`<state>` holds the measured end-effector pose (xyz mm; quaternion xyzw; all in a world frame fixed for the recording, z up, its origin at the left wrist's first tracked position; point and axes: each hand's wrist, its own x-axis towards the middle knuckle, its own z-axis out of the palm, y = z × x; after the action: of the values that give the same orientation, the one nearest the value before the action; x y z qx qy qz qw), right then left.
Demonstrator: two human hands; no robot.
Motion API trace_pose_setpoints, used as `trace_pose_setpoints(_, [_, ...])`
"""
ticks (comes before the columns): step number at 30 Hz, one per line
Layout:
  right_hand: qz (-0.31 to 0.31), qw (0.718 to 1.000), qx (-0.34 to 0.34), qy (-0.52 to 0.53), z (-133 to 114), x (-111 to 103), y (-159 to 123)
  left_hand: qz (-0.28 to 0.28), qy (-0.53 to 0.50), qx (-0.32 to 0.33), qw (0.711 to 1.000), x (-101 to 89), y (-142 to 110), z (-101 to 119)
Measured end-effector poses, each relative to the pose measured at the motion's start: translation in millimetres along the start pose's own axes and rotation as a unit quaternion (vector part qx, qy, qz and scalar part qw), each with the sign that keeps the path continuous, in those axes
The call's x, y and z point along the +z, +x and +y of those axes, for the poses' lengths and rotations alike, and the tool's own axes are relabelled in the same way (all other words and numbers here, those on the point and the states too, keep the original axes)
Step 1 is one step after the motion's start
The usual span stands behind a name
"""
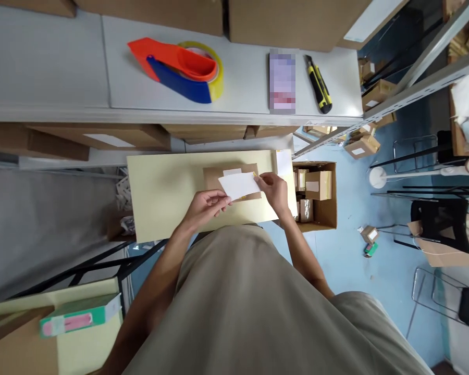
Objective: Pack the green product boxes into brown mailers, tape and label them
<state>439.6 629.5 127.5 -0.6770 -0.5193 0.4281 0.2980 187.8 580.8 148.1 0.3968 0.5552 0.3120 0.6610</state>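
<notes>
A white paper label (239,185) is held between both hands above a small brown cardboard box (214,176) on a pale yellow board (160,192). My left hand (205,205) pinches the label's lower left corner. At the label's right edge, my right hand (275,190) grips it with closed fingers. The box carries a small white strip on its top.
On the grey shelf (62,67) above lie an orange-and-blue tape dispenser (180,67), a phone (282,80) and a yellow-black utility knife (318,84). An open carton of small boxes (316,195) stands on the blue floor to the right. A green-pink box (80,315) lies lower left.
</notes>
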Motion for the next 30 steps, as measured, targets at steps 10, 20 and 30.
trace_pose_setpoints(10, [-0.188,0.962,-0.198,0.025,-85,65,-90,0.077,-0.015,0.069,0.995,-48.9,-53,-12])
trace_pose_setpoints(20, [-0.210,0.963,-0.168,0.001,-106,113,-121,0.075,-0.060,0.068,0.993,-95.8,-85,-40])
trace_pose_setpoints(30, [-0.193,0.969,-0.153,-0.019,-120,155,-139,0.062,-0.063,0.105,0.991,-137.4,-94,-48])
